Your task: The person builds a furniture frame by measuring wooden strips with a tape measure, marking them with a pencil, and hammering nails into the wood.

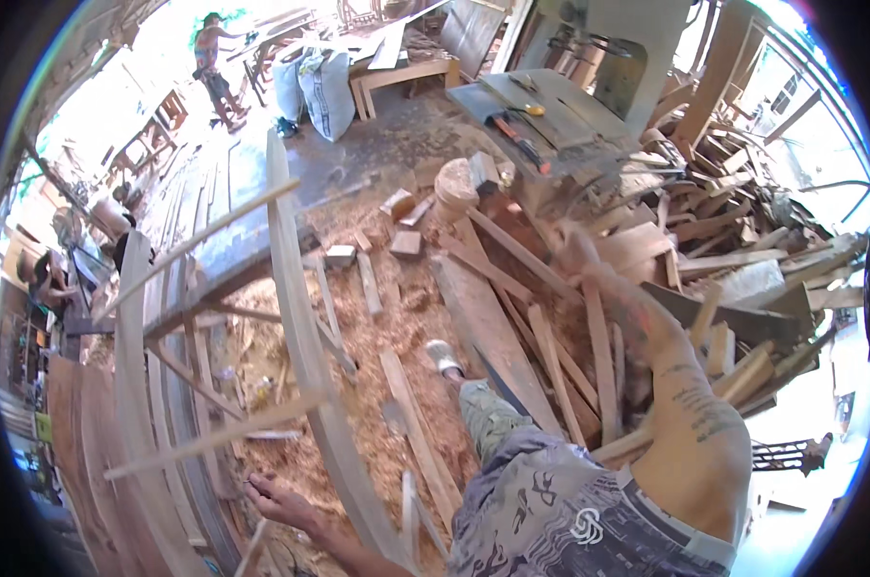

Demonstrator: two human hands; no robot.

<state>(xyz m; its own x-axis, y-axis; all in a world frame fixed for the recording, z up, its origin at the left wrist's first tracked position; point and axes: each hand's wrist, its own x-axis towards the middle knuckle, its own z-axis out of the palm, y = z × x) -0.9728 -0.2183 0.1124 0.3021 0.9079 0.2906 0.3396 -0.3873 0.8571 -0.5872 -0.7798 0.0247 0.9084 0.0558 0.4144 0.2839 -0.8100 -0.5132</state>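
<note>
My left hand point(279, 502) is low in the view, beside a long pale board point(312, 356) of a ladder-like wooden frame. Its fingers are curled together; what they hold, if anything, is too small to make out. A thin wooden crosspiece point(214, 438) of the frame runs just above that hand. My right arm reaches forward over a heap of wood offcuts point(541, 337). The right hand point(576, 248) is smeared by motion above the sticks, so its fingers do not show clearly.
A machine table point(560, 120) with a red-and-black tool point(518, 142) stands ahead. Scrap wood point(733, 221) is piled at right. Sawdust point(397, 332) and wood blocks point(406, 244) cover the floor. White sacks point(327, 94) and another person point(216, 67) are farther back.
</note>
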